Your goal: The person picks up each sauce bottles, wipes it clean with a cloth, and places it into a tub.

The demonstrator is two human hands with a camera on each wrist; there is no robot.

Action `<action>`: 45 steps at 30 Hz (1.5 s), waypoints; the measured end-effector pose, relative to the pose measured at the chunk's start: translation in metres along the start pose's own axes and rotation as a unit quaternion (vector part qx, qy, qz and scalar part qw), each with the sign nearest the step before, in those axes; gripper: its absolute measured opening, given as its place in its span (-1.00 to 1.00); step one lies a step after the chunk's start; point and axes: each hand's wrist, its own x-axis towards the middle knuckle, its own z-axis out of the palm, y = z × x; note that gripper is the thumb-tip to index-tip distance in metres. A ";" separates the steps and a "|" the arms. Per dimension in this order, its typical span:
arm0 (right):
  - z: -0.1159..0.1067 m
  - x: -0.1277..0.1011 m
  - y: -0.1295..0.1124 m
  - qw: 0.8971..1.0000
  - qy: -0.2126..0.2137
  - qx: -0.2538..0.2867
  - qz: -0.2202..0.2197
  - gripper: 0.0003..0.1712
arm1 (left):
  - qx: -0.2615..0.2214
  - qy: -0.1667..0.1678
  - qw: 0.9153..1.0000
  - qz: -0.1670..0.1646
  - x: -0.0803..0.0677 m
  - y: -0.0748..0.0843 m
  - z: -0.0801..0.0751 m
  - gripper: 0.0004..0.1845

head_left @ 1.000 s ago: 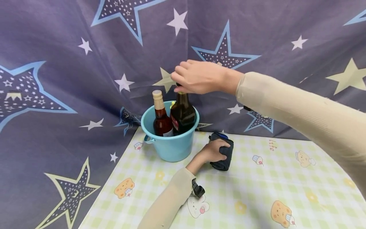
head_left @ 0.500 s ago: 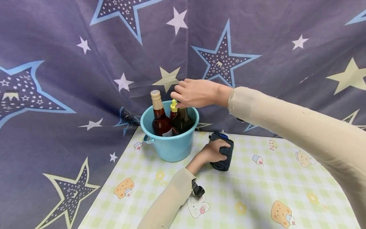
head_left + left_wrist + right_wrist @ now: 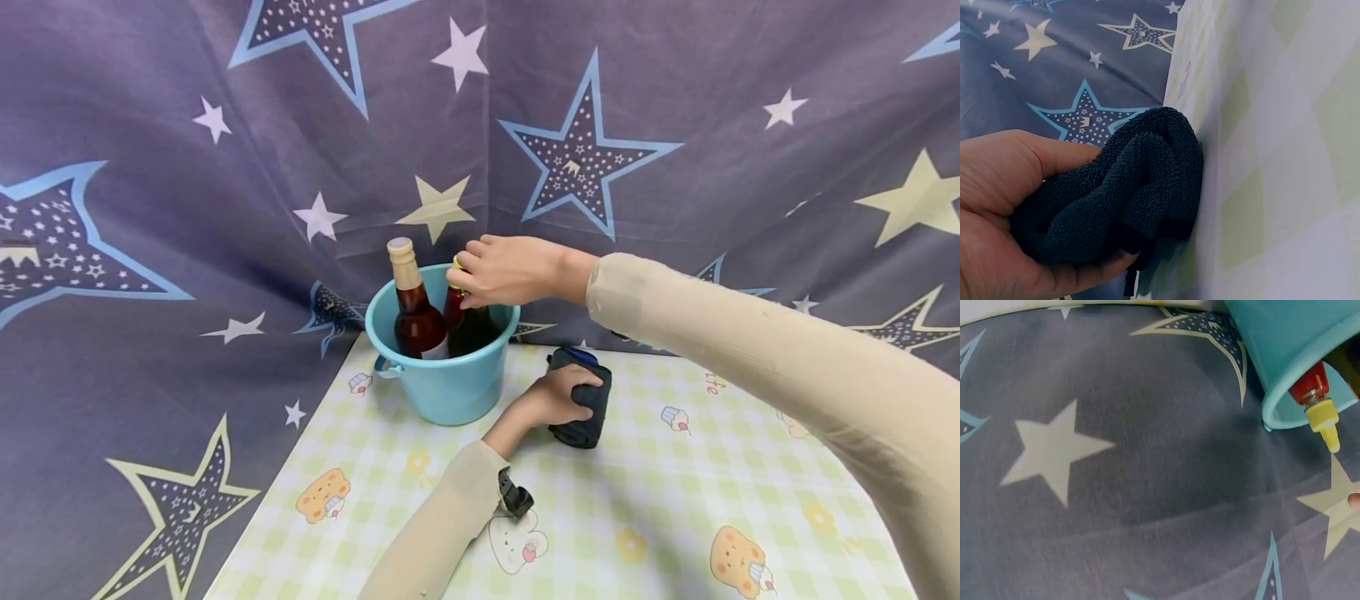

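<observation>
A light blue bucket (image 3: pixel 450 390) stands at the back of the checked table (image 3: pixel 675 500). In it are a brown bottle with a tan cap (image 3: pixel 411 308), a red bottle with a yellow nozzle (image 3: pixel 1318 406) and a dark bottle (image 3: pixel 478 329). My right hand (image 3: pixel 472 287) reaches over the bucket, its fingers curled round the top of the dark bottle, which sits low in the bucket. Just right of the bucket, my left hand (image 3: pixel 579 393) grips a rolled dark blue towel (image 3: pixel 588 417) and holds it against the table. The wrist view shows the towel (image 3: pixel 1135 181) bunched in the left hand (image 3: pixel 1004 206).
A purple drape printed with stars (image 3: pixel 187 167) hangs close behind and to the left of the bucket. The tablecloth carries bear and cupcake prints and stretches on toward me and to the right. The table's left edge runs diagonally beside the bucket.
My right hand has come down with the dark bottle, which now sits deep in the bucket. The left hand and towel have stayed in place.
</observation>
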 end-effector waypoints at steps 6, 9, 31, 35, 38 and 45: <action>0.011 0.002 -0.009 1.000 0.002 -0.003 0.001 -0.54 | 0.006 -0.004 1.000 -0.004 0.001 -0.001 0.001 -0.48; 0.016 0.002 -0.014 1.000 -0.001 -0.015 -0.003 -0.54 | 0.008 -0.007 1.000 -0.004 0.001 -0.001 0.001 -0.48; 0.025 0.007 -0.026 0.999 -0.025 0.006 0.019 -0.54 | 0.036 -0.023 0.999 0.012 0.003 0.002 -0.002 -0.47; 0.025 0.007 -0.028 0.999 -0.024 0.001 0.021 -0.54 | 0.042 -0.035 0.998 0.014 0.002 0.002 -0.003 -0.46; 0.024 0.008 -0.028 0.999 -0.027 0.002 0.026 -0.55 | 0.042 -0.042 0.998 0.016 0.001 0.002 -0.004 -0.45; 0.022 0.007 -0.029 0.999 -0.031 0.001 0.027 -0.55 | 0.010 -0.047 0.999 0.013 -0.001 0.002 -0.006 -0.44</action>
